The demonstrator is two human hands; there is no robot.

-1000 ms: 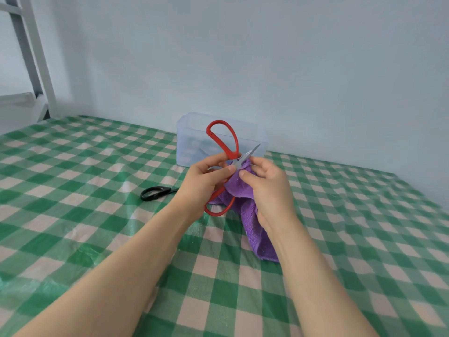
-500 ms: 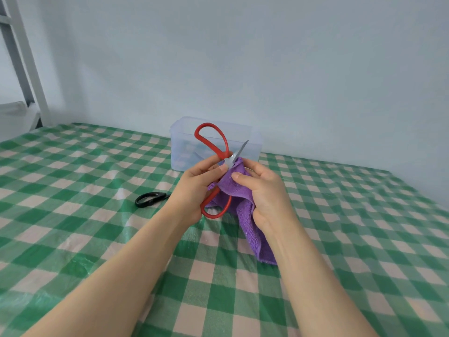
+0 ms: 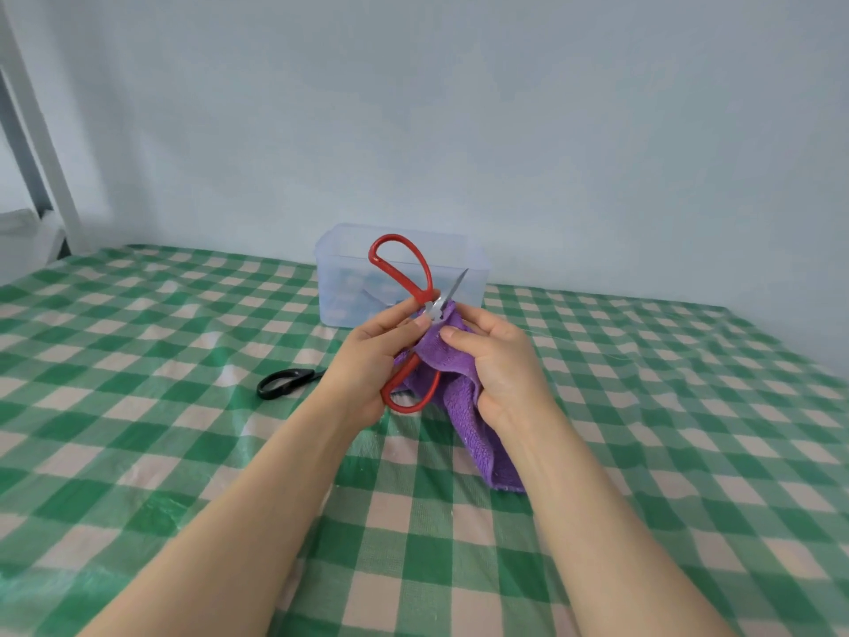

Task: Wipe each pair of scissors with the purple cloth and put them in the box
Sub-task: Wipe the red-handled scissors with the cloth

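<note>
My left hand grips the red-handled scissors near the pivot, holding them up over the table with the handles spread and one blade tip pointing up right. My right hand holds the purple cloth bunched against the blades; the cloth's free end hangs down to the table. The clear plastic box stands just behind the scissors by the wall. A pair of black scissors lies on the table left of my left hand, blades hidden behind my wrist.
The table wears a green and white checked plastic cover. A pale wall runs along the back. A grey metal frame stands at the far left.
The cloth in my right hand has slid down along the blade toward the pivot, baring more of the tip. Both hands stay close together in front of the box.
</note>
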